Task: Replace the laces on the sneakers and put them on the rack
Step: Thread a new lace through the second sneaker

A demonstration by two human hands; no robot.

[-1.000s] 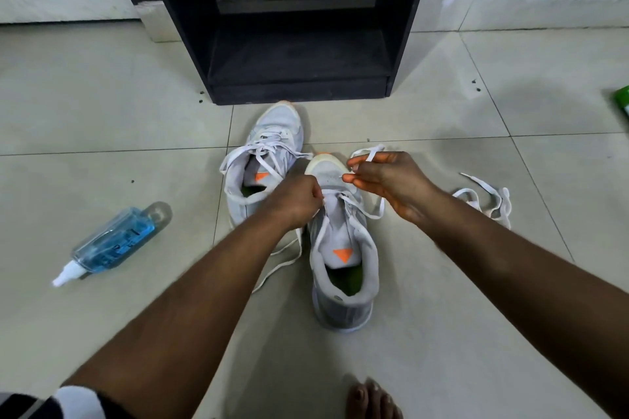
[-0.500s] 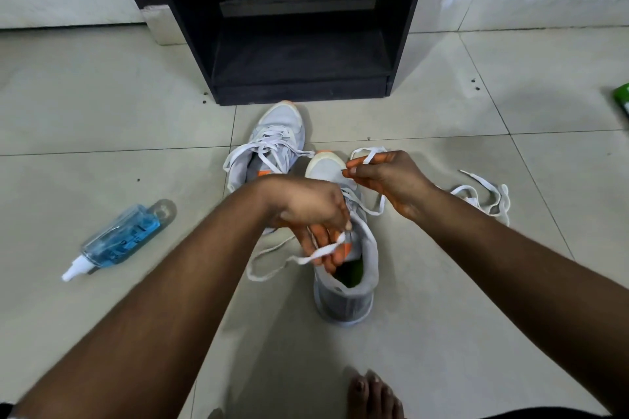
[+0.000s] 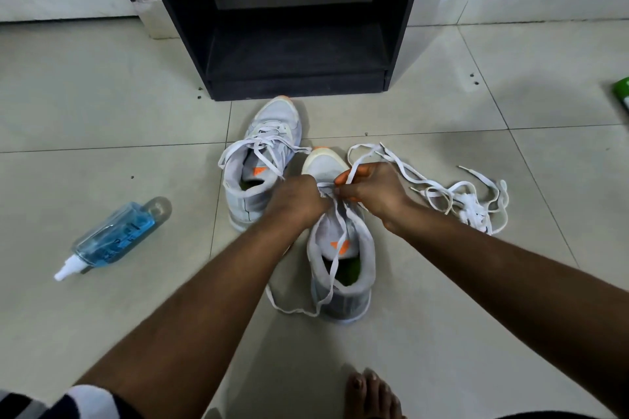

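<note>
Both hands pinch the white lace [image 3: 335,241] over the near sneaker [image 3: 342,248]: the left hand [image 3: 296,199] and right hand [image 3: 371,189] meet at its eyelets, probably to thread them. Its loose end trails over the heel onto the floor [image 3: 102,119]. The far sneaker [image 3: 262,160], laced, waits before the rack [image 3: 292,44]. Spare laces [image 3: 466,197] lie rightward.

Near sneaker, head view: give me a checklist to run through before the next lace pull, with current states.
1. Left hand holds the lace at the eyelets: ok.
2. Right hand pinches the lace: ok.
3. Near sneaker upright on the floor: ok.
4. Lace through the correct eyelet: cannot tell, hands cover it.
5. Loose laces clear of the working lace: cannot tell.
6. Rack shelf free for the sneakers: ok.
</note>
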